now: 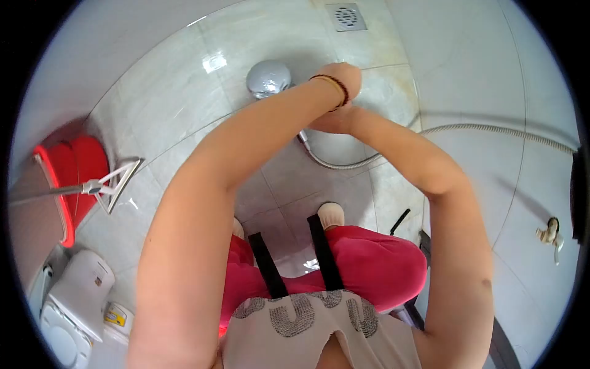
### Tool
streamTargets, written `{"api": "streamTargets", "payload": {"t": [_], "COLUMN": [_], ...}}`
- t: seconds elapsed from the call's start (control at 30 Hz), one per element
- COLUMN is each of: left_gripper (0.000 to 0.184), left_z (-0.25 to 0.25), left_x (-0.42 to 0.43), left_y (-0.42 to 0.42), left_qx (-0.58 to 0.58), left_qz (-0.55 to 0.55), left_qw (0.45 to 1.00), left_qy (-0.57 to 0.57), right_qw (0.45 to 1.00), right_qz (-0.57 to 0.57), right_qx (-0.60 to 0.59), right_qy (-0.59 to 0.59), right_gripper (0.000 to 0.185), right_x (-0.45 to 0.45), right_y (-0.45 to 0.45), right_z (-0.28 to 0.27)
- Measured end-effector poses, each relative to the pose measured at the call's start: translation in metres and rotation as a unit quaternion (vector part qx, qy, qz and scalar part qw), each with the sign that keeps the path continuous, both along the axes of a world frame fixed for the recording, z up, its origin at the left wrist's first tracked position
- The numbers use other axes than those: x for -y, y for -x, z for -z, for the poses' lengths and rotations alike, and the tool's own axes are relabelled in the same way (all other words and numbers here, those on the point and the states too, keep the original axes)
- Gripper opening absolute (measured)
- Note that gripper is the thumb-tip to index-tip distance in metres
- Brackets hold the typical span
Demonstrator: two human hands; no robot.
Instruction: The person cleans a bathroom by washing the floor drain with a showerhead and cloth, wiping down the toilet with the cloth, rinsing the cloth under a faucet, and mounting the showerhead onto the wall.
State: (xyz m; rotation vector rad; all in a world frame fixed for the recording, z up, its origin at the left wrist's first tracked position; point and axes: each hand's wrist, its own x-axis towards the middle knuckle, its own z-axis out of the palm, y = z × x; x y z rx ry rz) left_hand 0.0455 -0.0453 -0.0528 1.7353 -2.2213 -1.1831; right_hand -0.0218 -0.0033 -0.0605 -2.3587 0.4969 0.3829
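Note:
A chrome shower head shows just left of my crossed wrists, its rounded back towards me. Its handle passes behind my left forearm and comes out below it at the hose joint. My right hand is closed around this handle, its fingers partly hidden under my left wrist. Above it, my left hand, with a dark beaded bracelet at the wrist, is bent away from me. The left fingers are out of sight. From the handle the metal hose curves right towards the wall.
A floor drain lies at the far end of wet tiles. At left are a red bin, a squeegee and a white toilet. A tap sticks out of the right wall. My light shoe is on the floor below.

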Motion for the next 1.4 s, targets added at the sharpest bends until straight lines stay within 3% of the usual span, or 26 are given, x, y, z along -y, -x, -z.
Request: {"api": "streamTargets", "payload": {"t": [0.03, 0.07, 0.1, 0.13, 0.23, 0.27, 0.3, 0.33, 0.4, 0.43, 0.5, 0.57, 0.63, 0.7, 0.77, 0.83, 0.93, 0.97, 1.03, 1.17, 1.23, 1.3, 1.37, 1.4], "left_gripper": [0.026, 0.026, 0.027, 0.027, 0.031, 0.031, 0.03, 0.03, 0.032, 0.03, 0.03, 0.03, 0.031, 0.031, 0.031, 0.032, 0.034, 0.035, 0.035, 0.036, 0.036, 0.035, 0.036, 0.036], "left_z": [0.009, 0.016, 0.02, 0.025, -0.001, 0.006, -0.009, -0.01, -0.018, -0.018, 0.005, 0.027, 0.047, 0.063, 0.069, 0.073, 0.077, 0.074, 0.079, 0.081, 0.086, 0.085, 0.087, 0.089], "left_x": [-0.003, -0.003, -0.004, -0.006, -0.01, -0.011, -0.008, -0.008, -0.019, -0.026, -0.045, -0.081, -0.104, -0.135, -0.148, -0.155, -0.153, -0.149, -0.146, -0.14, -0.143, -0.144, -0.145, -0.145], "left_y": [0.004, 0.003, 0.002, -0.001, -0.034, -0.048, -0.065, -0.08, -0.11, -0.119, -0.141, -0.163, -0.177, -0.191, -0.198, -0.202, -0.213, -0.213, -0.215, -0.217, -0.223, -0.223, -0.224, -0.226], "left_qx": [0.01, 0.006, -0.025, -0.056, -0.157, -0.204, -0.216, -0.237, -0.199, -0.155, -0.018, -0.003, 0.125, 0.171, 0.218, 0.212, 0.19, 0.18, 0.179, 0.152, 0.123, 0.097, 0.103, 0.109], "left_qz": [-0.01, -0.002, 0.014, 0.031, 0.011, 0.003, 0.001, -0.009, 0.005, 0.022, 0.054, 0.076, 0.117, 0.162, 0.197, 0.265, 0.234, 0.212, 0.197, 0.155, 0.129, 0.1, 0.101, 0.101], "left_qw": [1.0, 1.0, 1.0, 0.998, 0.987, 0.978, 0.974, 0.964, 0.974, 0.979, 0.981, 0.983, 0.953, 0.943, 0.931, 0.906, 0.924, 0.931, 0.933, 0.929, 0.929, 0.937, 0.941, 0.944], "left_qy": [-0.002, 0.001, 0.008, 0.015, 0.028, 0.051, -0.067, -0.122, -0.11, -0.129, -0.183, -0.166, -0.251, -0.234, -0.217, -0.253, -0.237, -0.238, -0.241, -0.3, -0.323, -0.321, -0.307, -0.293], "right_qw": [1.0, 0.928, 0.724, 0.913, 0.944, 0.963, 0.967, 0.962, 0.86, 0.779, 0.719, 0.633, 0.626, 0.531, 0.506, 0.47, 0.491, 0.54, 0.666, 0.695, 0.788, 0.796, 0.732, 0.733], "right_qz": [0.01, -0.211, -0.404, -0.255, -0.135, -0.022, -0.006, 0.184, 0.496, 0.615, 0.629, 0.666, 0.647, 0.71, 0.808, 0.803, 0.781, 0.75, 0.683, 0.65, 0.522, 0.497, 0.58, 0.577], "right_qx": [-0.005, 0.003, 0.005, 0.129, 0.203, 0.199, 0.181, 0.1, -0.051, -0.115, -0.295, -0.395, -0.434, -0.463, -0.265, -0.355, -0.386, -0.382, -0.297, -0.307, -0.326, -0.344, -0.358, -0.36], "right_qy": [0.004, 0.306, 0.56, 0.292, 0.223, 0.179, 0.182, 0.177, 0.107, 0.043, 0.027, -0.008, 0.033, 0.001, -0.145, -0.094, 0.021, 0.012, 0.046, 0.0, 0.017, 0.037, -0.013, -0.015], "right_gripper": [0.026, 0.026, 0.026, 0.027, 0.03, 0.033, 0.033, 0.03, 0.027, 0.027, 0.032, 0.039, 0.048, 0.05, 0.049, 0.043, 0.034, 0.036, 0.045, 0.046, 0.04, 0.044, 0.043, 0.043], "right_x": [-0.005, -0.007, -0.009, -0.012, -0.023, -0.034, -0.044, -0.059, -0.092, -0.112, -0.162, -0.217, -0.254, -0.277, -0.311, -0.332, -0.239, -0.213, -0.191, -0.161, -0.163, -0.164, -0.16, -0.156], "right_y": [0.002, 0.003, 0.008, 0.025, 0.054, 0.08, 0.108, 0.138, 0.207, 0.247, 0.333, 0.374, 0.39, 0.398, 0.426, 0.456, 0.345, 0.317, 0.293, 0.28, 0.286, 0.285, 0.279, 0.274], "right_z": [-0.006, -0.009, -0.01, -0.012, -0.061, -0.068, -0.066, -0.06, -0.038, -0.021, 0.031, 0.042, 0.066, 0.091, 0.125, 0.194, 0.081, 0.068, 0.083, 0.095, 0.096, 0.098, 0.099, 0.096]}}
